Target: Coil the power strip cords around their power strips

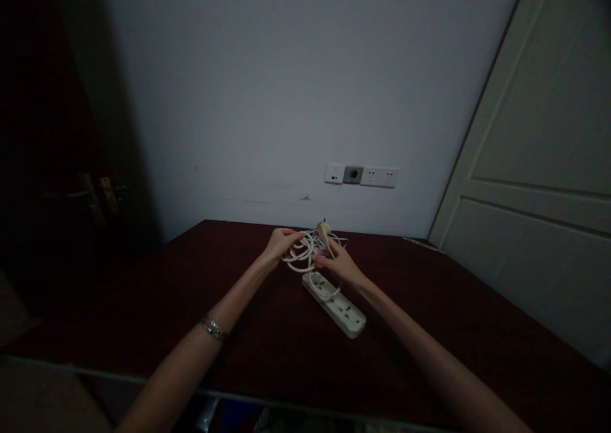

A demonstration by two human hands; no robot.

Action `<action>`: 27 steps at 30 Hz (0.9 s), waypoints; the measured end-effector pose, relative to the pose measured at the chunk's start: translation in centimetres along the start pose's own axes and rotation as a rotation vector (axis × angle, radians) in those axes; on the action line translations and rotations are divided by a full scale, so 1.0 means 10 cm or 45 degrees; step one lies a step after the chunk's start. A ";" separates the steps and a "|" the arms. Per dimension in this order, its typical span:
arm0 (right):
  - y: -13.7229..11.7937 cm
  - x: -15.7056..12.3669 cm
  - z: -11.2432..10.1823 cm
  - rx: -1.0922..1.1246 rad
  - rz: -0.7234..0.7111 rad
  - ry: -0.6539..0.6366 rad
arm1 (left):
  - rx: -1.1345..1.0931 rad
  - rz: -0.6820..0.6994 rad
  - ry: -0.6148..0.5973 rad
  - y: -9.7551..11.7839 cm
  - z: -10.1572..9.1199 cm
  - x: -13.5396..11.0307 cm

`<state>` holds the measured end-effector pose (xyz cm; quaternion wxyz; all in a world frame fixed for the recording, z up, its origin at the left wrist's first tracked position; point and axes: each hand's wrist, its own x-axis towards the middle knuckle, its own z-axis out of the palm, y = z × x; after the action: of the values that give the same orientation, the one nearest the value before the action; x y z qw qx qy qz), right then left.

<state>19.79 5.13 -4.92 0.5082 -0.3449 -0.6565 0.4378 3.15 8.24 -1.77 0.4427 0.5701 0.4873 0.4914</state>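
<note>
Loops of a white power cord (300, 269) are bunched between my two hands above the dark table. My left hand (280, 243) pinches the loops from the left side. On the right, my right hand (338, 262) is closed on the cord just below its plug (324, 229), which points up and away from me. A white power strip (340, 312) lies slantwise on the table under the hands, sockets facing up. One loop of the cord hangs over its far end. Behind the plug, thin bluish-grey cable is partly hidden by the loops.
The dark red table (229, 331) reaches back to a pale wall. Wall sockets (379, 177) and a grey wall plate (353, 174) sit above its back edge. A white panelled door (539, 242) borders the right side; a dark door with a handle (109, 194) stands at left.
</note>
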 end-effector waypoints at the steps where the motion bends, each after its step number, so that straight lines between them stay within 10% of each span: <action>1: 0.01 0.02 0.05 0.021 -0.035 0.024 | -0.005 -0.002 -0.011 0.02 0.02 -0.01; 10: -0.12 0.10 0.08 0.261 0.104 0.120 | -0.804 -0.155 -0.764 0.02 -0.29 -0.05; 27: -0.09 0.06 -0.03 0.359 0.257 0.167 | -0.556 -0.145 -0.765 -0.01 -0.29 -0.04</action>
<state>19.91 5.36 -3.83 0.5467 -0.3621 -0.5162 0.5510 0.21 7.92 -1.57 0.7036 0.5531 0.2503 0.3692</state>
